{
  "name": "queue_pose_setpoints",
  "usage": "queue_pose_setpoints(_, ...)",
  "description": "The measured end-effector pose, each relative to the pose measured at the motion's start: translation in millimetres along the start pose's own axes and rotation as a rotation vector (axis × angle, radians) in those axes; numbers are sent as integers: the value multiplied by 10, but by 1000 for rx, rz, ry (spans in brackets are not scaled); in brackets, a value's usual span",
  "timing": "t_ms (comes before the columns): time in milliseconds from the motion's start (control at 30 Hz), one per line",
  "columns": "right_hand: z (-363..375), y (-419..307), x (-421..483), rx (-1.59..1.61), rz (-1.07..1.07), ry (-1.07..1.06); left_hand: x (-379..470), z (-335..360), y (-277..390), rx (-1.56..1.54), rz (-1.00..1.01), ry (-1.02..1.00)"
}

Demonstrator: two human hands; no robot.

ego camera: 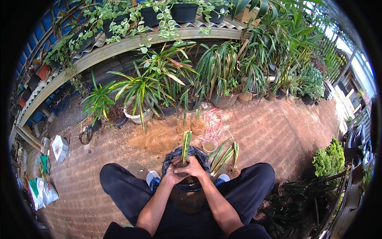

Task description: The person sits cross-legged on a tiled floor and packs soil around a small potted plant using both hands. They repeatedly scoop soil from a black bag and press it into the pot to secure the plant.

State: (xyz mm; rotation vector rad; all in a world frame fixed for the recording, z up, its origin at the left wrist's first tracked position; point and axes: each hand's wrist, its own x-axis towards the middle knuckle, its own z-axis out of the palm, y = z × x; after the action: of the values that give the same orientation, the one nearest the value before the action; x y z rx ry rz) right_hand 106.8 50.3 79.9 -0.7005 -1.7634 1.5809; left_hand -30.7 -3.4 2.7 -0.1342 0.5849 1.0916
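Between my knees stands a pot or bucket lined with a black plastic bag (206, 156); dark soil shows inside. Over its mouth, my left hand (173, 176) and my right hand (194, 168) are cupped around a clump of dark soil (181, 164). From that clump a snake plant cutting (186, 143) with yellow leaf edges rises upright, its top cut flat. My fingers hide most of the clump and the base of the leaf. To the right of the bag lie more snake plant leaves (223, 160), one with roots (235, 155) at its lower end.
Beyond the bag lie brown coconut fibre (161, 136), pink plastic twine (213, 121) and a clear cup of murky liquid (209, 145). Potted plants (140, 104) line the far side beneath a shelf (119, 49). A white sack (43, 192) lies at left, leafy plants (328, 158) at right.
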Motion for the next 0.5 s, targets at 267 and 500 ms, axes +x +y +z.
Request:
queue_pose_setpoints(267, 98, 108, 1, 202, 360, 199, -43, 248, -13, 106, -8, 101)
queue_pose_setpoints(500, 207, 82, 52, 379, 425, 525, -43, 323, -118, -86, 234, -32)
